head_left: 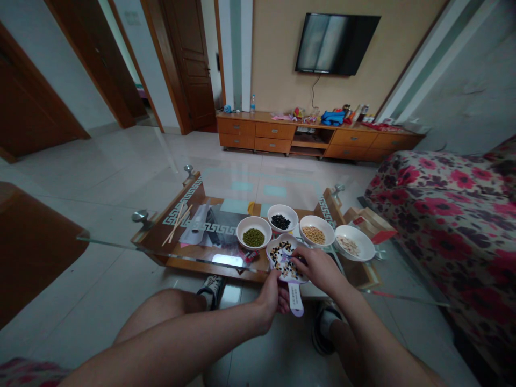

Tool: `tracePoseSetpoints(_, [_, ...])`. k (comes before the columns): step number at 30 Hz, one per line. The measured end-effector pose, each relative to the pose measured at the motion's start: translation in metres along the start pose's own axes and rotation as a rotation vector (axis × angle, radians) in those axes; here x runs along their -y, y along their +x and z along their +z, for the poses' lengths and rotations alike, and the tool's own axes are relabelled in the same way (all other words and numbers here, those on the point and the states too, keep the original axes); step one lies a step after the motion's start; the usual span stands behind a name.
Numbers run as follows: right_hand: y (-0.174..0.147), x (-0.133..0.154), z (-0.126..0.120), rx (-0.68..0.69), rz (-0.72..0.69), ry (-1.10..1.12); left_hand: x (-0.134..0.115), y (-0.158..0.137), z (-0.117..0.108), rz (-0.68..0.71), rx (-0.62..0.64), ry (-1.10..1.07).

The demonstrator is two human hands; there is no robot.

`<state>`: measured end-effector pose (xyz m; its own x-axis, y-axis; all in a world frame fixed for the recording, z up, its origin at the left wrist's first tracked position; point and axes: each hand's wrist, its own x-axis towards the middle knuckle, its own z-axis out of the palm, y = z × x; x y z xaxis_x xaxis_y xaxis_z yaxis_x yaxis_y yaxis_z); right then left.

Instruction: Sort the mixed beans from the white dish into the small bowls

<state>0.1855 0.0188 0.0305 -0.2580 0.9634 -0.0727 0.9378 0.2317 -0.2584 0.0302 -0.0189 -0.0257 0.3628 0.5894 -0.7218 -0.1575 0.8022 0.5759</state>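
My left hand [274, 293] grips the near left edge of a white and purple hand fan [295, 299], its short handle pointing toward me. Mixed dark and pale beans [281, 252] lie scattered over the fan's face. With fingertips pinched together, my right hand [312, 264] touches down among these beans; whatever is between the fingers is too small to make out. Just beyond the fan stand white bowls: one of green beans [253, 237], one of black beans [281, 221], one of yellow soybeans [314, 234]. Farther right is a bowl of pale flat pieces [347, 245].
Everything stands on a glass coffee table [229, 262] with a sharp front edge. Chopsticks [177, 224] lie at its left. A paper bag [368, 224] is at the right, near a flowered sofa [447, 188]. A low TV cabinet [274, 137] lines the far wall.
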Motion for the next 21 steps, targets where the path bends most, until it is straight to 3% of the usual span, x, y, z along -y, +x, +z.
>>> tracePoseSetpoints(21, [-0.0001,0.0022,0.0014,0.004,-0.034,0.010,0.0008,-0.0002,-0.0001,0.020,0.020,0.006])
